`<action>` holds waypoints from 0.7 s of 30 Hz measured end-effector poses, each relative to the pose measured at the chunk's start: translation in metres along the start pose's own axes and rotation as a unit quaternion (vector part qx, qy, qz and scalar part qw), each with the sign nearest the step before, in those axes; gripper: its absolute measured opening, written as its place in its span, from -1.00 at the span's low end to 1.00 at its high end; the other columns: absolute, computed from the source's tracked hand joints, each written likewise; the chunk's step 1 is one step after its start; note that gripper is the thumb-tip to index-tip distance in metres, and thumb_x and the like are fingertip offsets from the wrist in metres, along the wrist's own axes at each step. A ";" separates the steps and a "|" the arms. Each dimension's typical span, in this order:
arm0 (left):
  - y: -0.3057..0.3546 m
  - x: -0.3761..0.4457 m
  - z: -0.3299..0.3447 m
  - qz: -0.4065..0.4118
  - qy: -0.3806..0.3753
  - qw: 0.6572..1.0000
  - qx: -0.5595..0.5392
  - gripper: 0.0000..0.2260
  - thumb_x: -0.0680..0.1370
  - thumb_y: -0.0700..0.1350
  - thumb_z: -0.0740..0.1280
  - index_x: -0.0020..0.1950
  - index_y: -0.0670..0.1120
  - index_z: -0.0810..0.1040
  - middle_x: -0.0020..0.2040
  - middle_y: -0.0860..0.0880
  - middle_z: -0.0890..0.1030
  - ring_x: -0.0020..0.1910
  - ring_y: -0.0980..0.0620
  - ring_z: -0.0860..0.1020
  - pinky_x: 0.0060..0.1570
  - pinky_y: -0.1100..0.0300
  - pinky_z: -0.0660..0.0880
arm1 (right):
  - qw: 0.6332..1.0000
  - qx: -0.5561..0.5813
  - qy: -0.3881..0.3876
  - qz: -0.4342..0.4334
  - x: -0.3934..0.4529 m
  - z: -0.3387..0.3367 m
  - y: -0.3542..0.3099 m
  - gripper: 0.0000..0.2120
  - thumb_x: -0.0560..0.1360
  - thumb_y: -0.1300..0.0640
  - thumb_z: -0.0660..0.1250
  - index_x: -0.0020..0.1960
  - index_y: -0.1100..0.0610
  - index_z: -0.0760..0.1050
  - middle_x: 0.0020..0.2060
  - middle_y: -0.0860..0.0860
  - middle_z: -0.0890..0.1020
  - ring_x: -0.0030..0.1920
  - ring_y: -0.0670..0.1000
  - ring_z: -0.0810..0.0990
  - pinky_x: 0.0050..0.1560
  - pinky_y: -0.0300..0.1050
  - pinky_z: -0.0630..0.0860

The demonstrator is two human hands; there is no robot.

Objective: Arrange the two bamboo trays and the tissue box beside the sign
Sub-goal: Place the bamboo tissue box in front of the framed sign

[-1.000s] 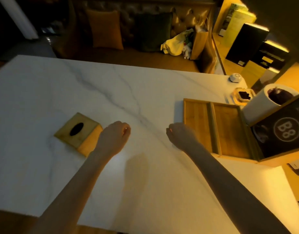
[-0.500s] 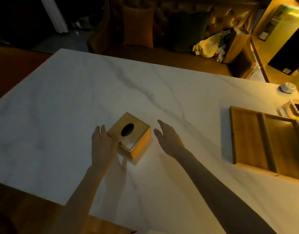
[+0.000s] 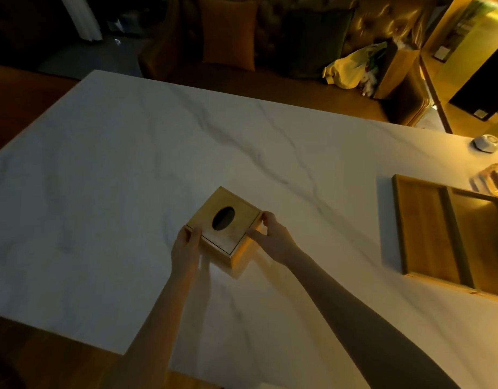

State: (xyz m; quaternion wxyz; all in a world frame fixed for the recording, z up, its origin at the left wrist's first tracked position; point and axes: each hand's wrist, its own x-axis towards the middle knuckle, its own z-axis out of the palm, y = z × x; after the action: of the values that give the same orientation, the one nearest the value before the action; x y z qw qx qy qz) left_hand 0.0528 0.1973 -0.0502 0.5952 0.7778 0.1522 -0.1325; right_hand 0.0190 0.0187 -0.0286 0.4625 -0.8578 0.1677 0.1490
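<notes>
The bamboo tissue box [image 3: 224, 226] sits mid-bench, turned cornerwise. Half a second ago the hands only flanked it; now the left hand [image 3: 186, 246] presses its seven-o'clock corner and the right hand [image 3: 273, 237] pinches its three-o'clock corner, so a lift looks imminent. The two bamboo trays [image 3: 450, 237] wait well apart at three o'clock on the marble bench [image 3: 107, 175]; the sign is out of view.

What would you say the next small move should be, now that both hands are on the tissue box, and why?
Probably lift the tissue box slightly and carry it right, toward the bamboo trays. The left hand and right hand clasp its opposite sides, it sits mid-table, far from the trays, and the marble table between them is bare.
</notes>
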 end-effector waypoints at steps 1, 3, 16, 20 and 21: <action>-0.002 0.000 0.001 0.004 0.001 1.000 -0.004 -0.75 0.56 -0.06 0.15 0.15 -0.15 0.45 0.02 -0.10 0.53 0.15 -0.20 0.49 0.13 -0.02 0.42 | 1.000 -0.009 0.003 -0.001 -0.001 0.000 0.000 -0.49 0.53 -0.01 0.21 0.36 0.22 0.16 0.22 0.27 0.47 0.17 0.26 0.48 0.11 0.08 0.43; -0.004 0.000 0.003 0.016 0.016 1.000 0.005 -0.83 0.56 -0.07 0.15 0.04 -0.10 0.47 -0.01 -0.12 0.54 0.09 -0.18 0.51 0.15 -0.08 0.43 | 0.999 -0.035 0.010 -0.007 -0.002 0.001 0.002 -0.54 0.54 -0.02 0.19 0.31 0.23 0.21 0.12 0.30 0.53 0.05 0.26 0.53 0.00 0.08 0.46; 0.037 -0.038 0.023 0.156 0.038 0.981 0.107 -0.65 0.56 -0.03 0.15 -0.15 -0.33 0.47 -0.43 -0.03 0.42 -0.41 0.05 0.40 -0.38 0.22 0.32 | 0.990 -0.013 0.111 -0.084 -0.035 -0.055 0.001 -0.70 0.48 -0.04 0.27 0.00 0.20 0.42 -0.09 0.15 0.60 -0.15 0.14 0.54 -0.19 -0.08 0.40; 0.058 -0.055 0.039 0.183 0.037 0.976 0.117 -0.67 0.55 -0.05 0.17 -0.14 -0.33 0.45 -0.44 -0.01 0.39 -0.41 0.05 0.37 -0.40 0.20 0.28 | 0.984 0.035 0.151 -0.091 -0.054 -0.079 0.008 -0.66 0.46 0.00 0.32 0.05 0.26 0.49 -0.01 0.18 0.63 0.01 0.20 0.57 0.01 0.02 0.49; 0.064 -0.060 0.046 0.192 0.034 0.973 0.123 -0.68 0.55 -0.05 0.17 -0.15 -0.32 0.45 -0.44 -0.01 0.38 -0.41 0.08 0.37 -0.40 0.21 0.26 | 0.981 0.048 0.162 -0.091 -0.060 -0.086 0.012 -0.65 0.45 0.00 0.33 0.07 0.26 0.49 0.02 0.20 0.63 0.06 0.22 0.57 0.10 0.11 0.49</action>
State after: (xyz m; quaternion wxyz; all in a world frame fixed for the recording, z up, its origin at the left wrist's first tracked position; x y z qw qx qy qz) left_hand 0.0215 0.1327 0.0181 0.5037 0.8638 0.0023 -0.0069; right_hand -0.0317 -0.0508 0.0325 0.4811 -0.8592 0.1686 -0.0429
